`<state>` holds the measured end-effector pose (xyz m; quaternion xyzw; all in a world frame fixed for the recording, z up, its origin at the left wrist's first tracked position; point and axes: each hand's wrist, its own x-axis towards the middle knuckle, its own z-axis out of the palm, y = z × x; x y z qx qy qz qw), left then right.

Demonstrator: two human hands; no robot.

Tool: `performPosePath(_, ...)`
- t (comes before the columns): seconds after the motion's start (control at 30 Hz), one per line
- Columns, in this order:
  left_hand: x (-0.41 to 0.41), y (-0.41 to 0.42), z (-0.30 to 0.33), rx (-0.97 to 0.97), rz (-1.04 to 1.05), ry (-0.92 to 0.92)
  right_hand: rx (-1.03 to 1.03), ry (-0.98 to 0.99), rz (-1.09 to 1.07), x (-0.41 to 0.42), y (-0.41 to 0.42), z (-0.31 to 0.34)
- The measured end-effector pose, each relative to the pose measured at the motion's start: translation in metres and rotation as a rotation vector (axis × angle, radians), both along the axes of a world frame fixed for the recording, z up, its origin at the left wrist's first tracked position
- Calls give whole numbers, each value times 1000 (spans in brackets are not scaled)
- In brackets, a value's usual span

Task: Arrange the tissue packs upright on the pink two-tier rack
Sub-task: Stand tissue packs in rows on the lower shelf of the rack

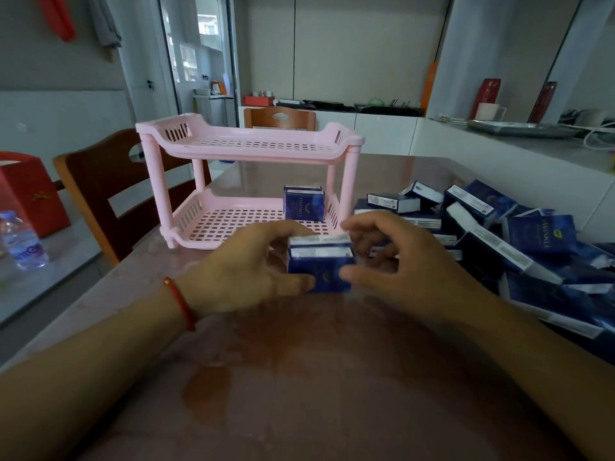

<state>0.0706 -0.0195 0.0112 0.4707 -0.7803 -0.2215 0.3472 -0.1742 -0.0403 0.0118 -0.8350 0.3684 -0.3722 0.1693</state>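
The pink two-tier rack stands on the table ahead of me. Two blue tissue packs stand upright at the right end of its lower tier; the upper tier holds nothing. In front of the rack, two more blue tissue packs stand pressed together between my hands. My left hand grips them from the left with thumb in front. My right hand grips them from the right. A pile of several loose blue tissue packs lies at the right.
The reddish glossy table reaches toward me. A wooden chair stands left of the rack, another behind it. A water bottle and a red box sit at far left. A white counter runs along the right.
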Motion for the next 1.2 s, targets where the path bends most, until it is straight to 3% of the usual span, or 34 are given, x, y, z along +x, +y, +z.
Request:
performPosePath(0.13, 17, -8, 15, -91, 142, 50, -74, -187, -96, -1, -6, 2)
performPosePath(0.4, 26, -77, 26, -3, 281, -247, -118, -114, -148, -1, -18, -7)
performPosePath(0.5, 17, -96, 20, 64, 248, -229, -126, -123, -151, -2, -18, -7)
performPosePath(0.67, 12, -115, 6, -28, 280, -277, -130, -115, -164, -4, -20, -8)
performPosePath(0.9, 9, -125, -1, -76, 356, -259, -93, -105, -162, -1, -23, -11)
performPosePath(1.2, 6, -132, 0, 121, 286, -100, -96, -87, -161, 0, -24, -12)
